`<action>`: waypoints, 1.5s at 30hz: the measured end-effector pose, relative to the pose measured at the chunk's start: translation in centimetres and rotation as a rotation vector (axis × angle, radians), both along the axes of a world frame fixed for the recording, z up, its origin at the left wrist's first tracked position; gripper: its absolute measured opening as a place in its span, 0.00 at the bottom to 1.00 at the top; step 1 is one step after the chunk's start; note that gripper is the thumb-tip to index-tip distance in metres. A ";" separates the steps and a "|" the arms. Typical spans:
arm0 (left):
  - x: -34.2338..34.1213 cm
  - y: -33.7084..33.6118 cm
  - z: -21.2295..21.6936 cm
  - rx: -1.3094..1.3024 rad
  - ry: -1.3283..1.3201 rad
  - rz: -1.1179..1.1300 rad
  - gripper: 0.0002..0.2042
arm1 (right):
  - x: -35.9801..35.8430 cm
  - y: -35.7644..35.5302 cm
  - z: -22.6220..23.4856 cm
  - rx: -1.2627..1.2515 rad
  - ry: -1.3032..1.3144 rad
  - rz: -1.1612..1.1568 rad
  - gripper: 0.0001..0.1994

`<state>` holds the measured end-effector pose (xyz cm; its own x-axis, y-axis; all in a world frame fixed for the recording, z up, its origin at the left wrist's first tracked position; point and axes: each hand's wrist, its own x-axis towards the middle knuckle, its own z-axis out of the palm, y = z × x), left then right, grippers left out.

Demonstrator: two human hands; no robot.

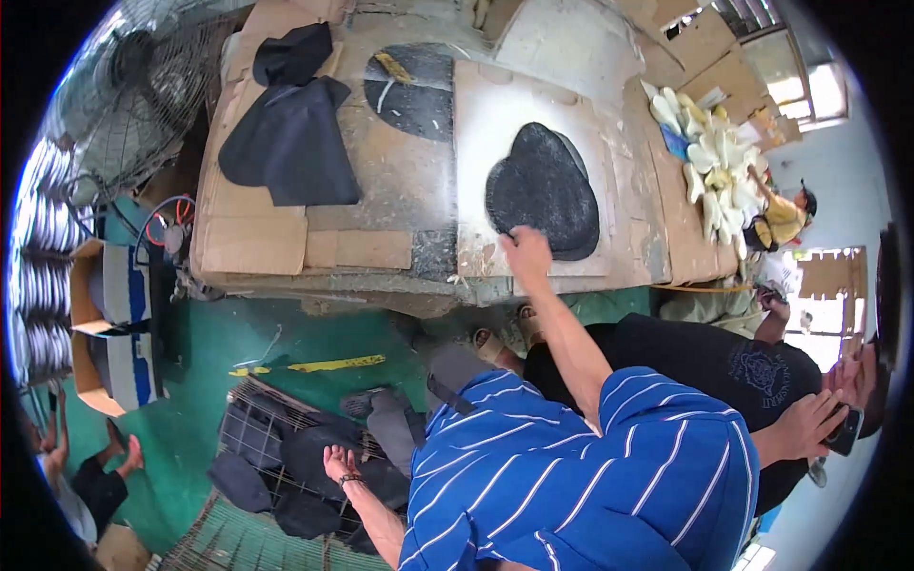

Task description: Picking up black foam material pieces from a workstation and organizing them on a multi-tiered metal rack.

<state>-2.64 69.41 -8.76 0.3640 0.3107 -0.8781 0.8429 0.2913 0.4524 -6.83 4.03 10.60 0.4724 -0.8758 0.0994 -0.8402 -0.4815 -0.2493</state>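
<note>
My right hand [529, 255] reaches over the worktable, fingers closed at the lower left edge of a black rounded fabric piece [543, 195]. That piece lies on a pale board [481, 124], with another similar piece showing beneath its right edge. Low on my left, my left hand [340, 463] hangs with fingers loosely curled and apart, nothing visible in it. Below it, several dark fabric pieces [309, 457] lie on a wire rack [249, 419]. Farther left on the table rest more dark pieces [290, 138], spread over cardboard.
A yellow-handled brush [392, 68] lies on a dark, spattered patch of the table. White shoe lasts [709, 157] are heaped at the far right, near a person in yellow [785, 219]. A person in black [705, 357] stands close on my right; a hand there holds a phone [844, 430]. Boxes [114, 328] stand left.
</note>
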 end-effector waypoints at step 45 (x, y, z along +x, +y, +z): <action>10.5 -14.9 32.5 -0.664 -0.675 0.211 0.24 | 28.4 37.2 22.9 0.034 0.201 1.676 0.06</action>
